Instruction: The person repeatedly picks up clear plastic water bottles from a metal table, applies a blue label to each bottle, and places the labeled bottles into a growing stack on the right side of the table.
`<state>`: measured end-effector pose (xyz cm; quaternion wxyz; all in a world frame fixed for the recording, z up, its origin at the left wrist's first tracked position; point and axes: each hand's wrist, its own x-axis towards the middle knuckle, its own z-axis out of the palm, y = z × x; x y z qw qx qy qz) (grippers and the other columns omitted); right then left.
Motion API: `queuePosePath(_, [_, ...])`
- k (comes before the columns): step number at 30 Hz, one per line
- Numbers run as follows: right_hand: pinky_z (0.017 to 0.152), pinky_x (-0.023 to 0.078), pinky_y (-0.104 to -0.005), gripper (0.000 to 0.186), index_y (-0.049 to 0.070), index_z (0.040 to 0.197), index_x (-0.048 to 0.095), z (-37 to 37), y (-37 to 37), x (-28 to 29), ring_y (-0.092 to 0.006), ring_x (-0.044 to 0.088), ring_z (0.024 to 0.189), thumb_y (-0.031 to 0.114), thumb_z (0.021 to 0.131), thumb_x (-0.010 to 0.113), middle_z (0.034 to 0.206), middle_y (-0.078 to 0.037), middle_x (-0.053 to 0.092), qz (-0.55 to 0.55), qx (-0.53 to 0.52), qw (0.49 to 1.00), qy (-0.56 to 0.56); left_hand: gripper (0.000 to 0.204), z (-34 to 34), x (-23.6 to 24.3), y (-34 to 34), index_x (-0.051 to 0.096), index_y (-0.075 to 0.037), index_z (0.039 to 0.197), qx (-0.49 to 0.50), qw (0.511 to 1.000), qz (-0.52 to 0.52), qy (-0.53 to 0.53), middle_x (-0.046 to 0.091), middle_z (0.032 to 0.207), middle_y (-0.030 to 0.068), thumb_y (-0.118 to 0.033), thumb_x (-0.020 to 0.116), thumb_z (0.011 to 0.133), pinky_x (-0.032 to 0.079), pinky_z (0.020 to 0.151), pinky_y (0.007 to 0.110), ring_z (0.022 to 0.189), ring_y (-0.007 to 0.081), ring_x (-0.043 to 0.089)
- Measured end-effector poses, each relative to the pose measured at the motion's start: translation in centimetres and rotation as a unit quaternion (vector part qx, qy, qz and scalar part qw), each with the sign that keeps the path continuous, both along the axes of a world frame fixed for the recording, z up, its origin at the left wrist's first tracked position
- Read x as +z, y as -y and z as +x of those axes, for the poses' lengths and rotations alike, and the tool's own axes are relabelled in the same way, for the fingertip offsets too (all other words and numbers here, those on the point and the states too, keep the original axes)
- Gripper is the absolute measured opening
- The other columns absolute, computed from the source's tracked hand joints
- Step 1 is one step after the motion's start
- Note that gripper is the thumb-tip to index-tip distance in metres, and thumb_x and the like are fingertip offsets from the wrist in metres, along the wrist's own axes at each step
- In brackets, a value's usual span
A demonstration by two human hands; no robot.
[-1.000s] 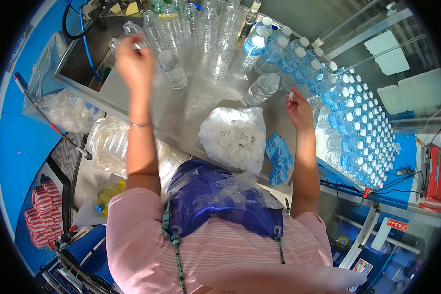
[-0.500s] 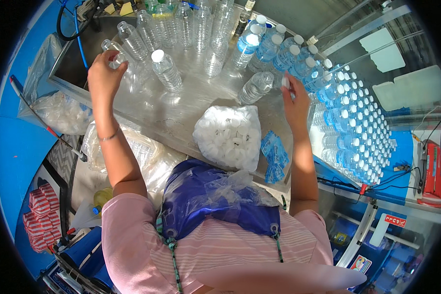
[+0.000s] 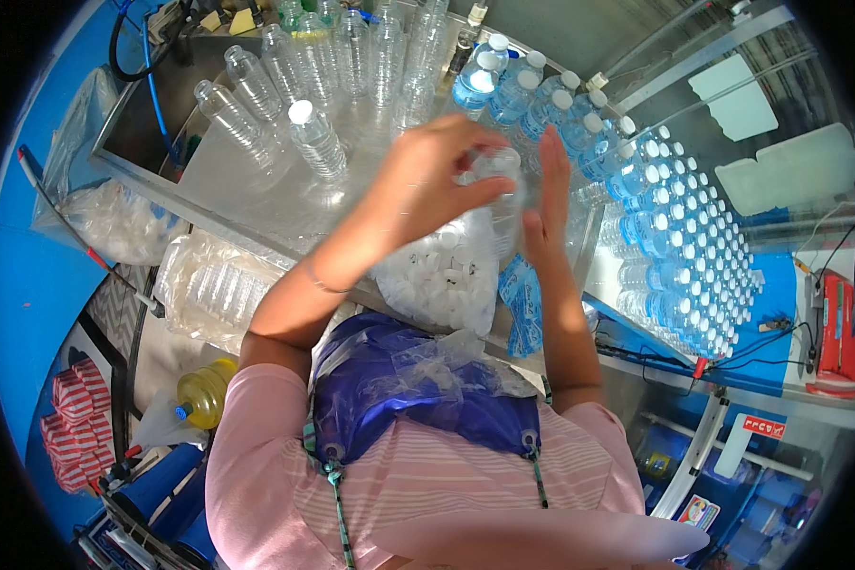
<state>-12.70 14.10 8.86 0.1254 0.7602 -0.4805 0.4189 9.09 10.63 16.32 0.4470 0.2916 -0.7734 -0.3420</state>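
Observation:
My left hand [image 3: 437,177] is over the middle of the metal work surface, blurred, its thumb and fingers apart around the top of a clear plastic bottle [image 3: 509,195]. I cannot tell whether it touches the bottle. My right hand [image 3: 549,195] is upright on the bottle's other side, fingers stretched out. The white cap it held before cannot be made out. Below the hands lies a clear bag [image 3: 437,280] full of white caps, beside blue printed film labels [image 3: 522,309]. A capped bottle [image 3: 318,142] without a label stands to the left.
Several uncapped clear bottles [image 3: 351,57] stand along the far edge and left, by a metal sink [image 3: 128,133]. Capped, blue-labelled bottles [image 3: 518,95] stand at the far right. Many more fill the side table [image 3: 679,247]. A yellow jug [image 3: 204,391] is at the lower left.
My left hand has let go of the bottle at the left and swung right to the bottle in the middle. My right hand has moved slightly left and nearer, with its fingers now straightened.

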Motion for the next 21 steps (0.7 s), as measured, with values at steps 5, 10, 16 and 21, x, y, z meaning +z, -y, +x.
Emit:
queuePosePath(5, [0.083,0.05,-0.0354,0.076,0.005,0.14,0.043,-3.3,-3.8,-0.4,-0.0289,0.064,0.104,0.026,0.077,0.078,0.121,-0.018,0.061,0.262,-0.048,0.949,0.169,0.06,-5.3,-4.9,1.4,0.057,-0.005,0.125,-0.034,0.991,-0.123,-0.032,0.06,0.113,0.0135,-0.026,0.081,0.075,0.046,0.089,0.039,0.101,0.0281,0.058])
queuePosePath(10, [0.072,0.05,-0.0307,0.078,0.008,0.141,0.038,-6.6,-0.7,-5.4,-0.022,0.065,0.094,0.019,0.075,0.078,0.114,-0.017,0.064,0.247,-0.167,0.908,0.295,0.1,-6.4,-10.9,3.6,0.028,-0.004,0.147,-0.007,0.998,-0.052,0.038,0.039,0.143,0.0231,-0.029,0.085,0.07,0.037,0.107,0.043,0.13,0.0375,0.043])
queuePosePath(16, [0.075,0.05,-0.0322,0.079,0.008,0.141,0.038,-6.6,0.0,-5.6,-0.0245,0.065,0.093,0.018,0.074,0.079,0.117,-0.018,0.062,0.212,-0.132,0.927,0.278,0.092,-6.9,-16.3,3.8,0.031,0.0,0.142,0.004,0.994,0.099,0.039,0.05,0.132,0.0237,-0.016,0.083,0.068,0.042,0.103,0.044,0.124,0.0395,0.049])
queuePosePath(21, [0.076,0.051,-0.0353,0.072,0.005,0.134,0.044,-7.0,0.1,-3.5,-0.0288,0.066,0.094,0.019,0.073,0.08,0.111,-0.02,0.065,0.244,-0.207,0.927,0.194,0.08,-6.4,-17.5,5.0,0.04,0.0,0.134,0.043,0.989,0.094,0.107,0.055,0.126,0.0242,-0.015,0.083,0.068,0.045,0.097,0.044,0.118,0.0415,0.052])
